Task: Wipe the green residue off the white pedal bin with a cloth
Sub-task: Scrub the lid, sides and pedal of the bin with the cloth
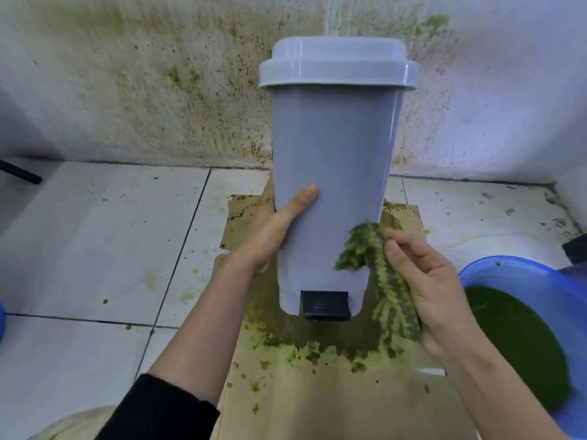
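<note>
The left hand [270,230] grasps the pedal bin [333,173] above the cardboard [317,392] while the right hand [425,281] clenches the cloth [378,265] against its lower right side.

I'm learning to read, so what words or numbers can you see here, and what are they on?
None can be read anywhere.
Black plastic pedal of the white plastic pedal bin: faint marks, too small and blurred to read.
Green-stained cloth, blue plastic basin: no writing.
</note>
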A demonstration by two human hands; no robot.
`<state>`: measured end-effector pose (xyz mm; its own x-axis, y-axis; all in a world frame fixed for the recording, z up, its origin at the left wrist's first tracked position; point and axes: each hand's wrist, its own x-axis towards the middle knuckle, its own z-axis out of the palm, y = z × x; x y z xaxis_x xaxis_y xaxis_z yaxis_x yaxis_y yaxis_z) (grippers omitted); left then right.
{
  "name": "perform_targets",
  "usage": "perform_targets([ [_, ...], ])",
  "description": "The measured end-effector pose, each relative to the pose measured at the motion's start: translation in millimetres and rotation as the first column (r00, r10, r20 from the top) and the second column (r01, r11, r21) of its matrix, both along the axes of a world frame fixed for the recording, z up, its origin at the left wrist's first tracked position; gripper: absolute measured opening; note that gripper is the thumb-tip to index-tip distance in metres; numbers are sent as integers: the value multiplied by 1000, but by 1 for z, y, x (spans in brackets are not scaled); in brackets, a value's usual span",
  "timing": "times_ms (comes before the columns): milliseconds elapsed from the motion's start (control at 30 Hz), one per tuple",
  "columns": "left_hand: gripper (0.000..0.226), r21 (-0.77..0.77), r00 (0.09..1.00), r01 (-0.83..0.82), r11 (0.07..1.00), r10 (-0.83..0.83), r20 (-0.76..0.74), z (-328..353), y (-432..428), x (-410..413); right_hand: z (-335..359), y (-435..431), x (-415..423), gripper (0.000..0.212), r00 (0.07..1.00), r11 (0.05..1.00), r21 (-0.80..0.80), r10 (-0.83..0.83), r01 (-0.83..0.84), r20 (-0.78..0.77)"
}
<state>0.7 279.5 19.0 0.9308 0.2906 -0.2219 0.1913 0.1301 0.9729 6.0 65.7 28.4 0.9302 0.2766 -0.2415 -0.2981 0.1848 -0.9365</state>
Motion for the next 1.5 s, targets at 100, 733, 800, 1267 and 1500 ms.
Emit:
perform_targets([
  [100,73,-27,999,32,999,-32,-31,12,2,0,23,9,22,25,971,958,163,-230,238,-67],
  [733,27,-327,974,-112,938,38,-224,141,19,29,92,47,80,66,990,999,33,-2,7,-141],
  [800,16,-343,984,-95,934,35,-177,132,15,17,87,42,70,49,991,991,134,2,15,-130],
  [1267,41,-311,987,-162,937,159,-36,73,14,28,25,30,53,50,809,809,37,-587,587,-25],
  [1500,42,-323,991,-125,938,132,-1,61,13,28,-2,28,-6,45,467,889,-124,-109,441,878],
])
